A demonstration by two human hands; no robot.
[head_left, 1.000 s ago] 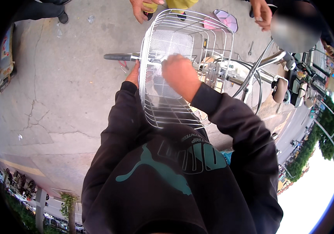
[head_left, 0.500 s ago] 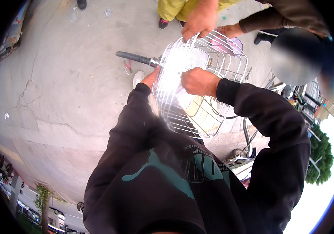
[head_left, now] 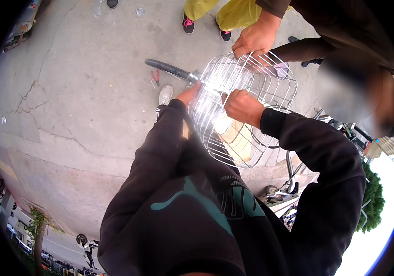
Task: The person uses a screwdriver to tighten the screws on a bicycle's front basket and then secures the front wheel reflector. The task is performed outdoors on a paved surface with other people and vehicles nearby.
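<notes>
Steadying the wire basket (head_left: 243, 78) from two sides, with a helper's grip now added

Cracked pavement (head_left: 100, 101) fills the background. A co-worker (head_left: 334, 23) in dark clothing leans in from the upper right, and a pair of yellow trousers (head_left: 238, 16) stands beyond. Between the co-worker and the wearer is the basket, tilted, its mesh panel glaring white.

The main change is at the far rim: a second ago the co-worker's hands hung clear of the basket, and now one hand (head_left: 254, 39) clasps its top wires. The other is partly behind the wires, its hold unclear. That probably gives firmer support, sparing the wearer some of the steadying.

A dark tyre (head_left: 169, 68) juts out at the basket's left. Just below it, the wearer's left hand (head_left: 189, 95) rests against the outer side; its fingers are hidden, so its grip cannot be told. The right hand (head_left: 243, 108) is curled closed by the mesh, as it was earlier, suggesting the close work continues there. Whether it pinches a small part is not visible.

Smallest are the red-handled pliers (head_left: 155, 77), lying on the ground.
</notes>
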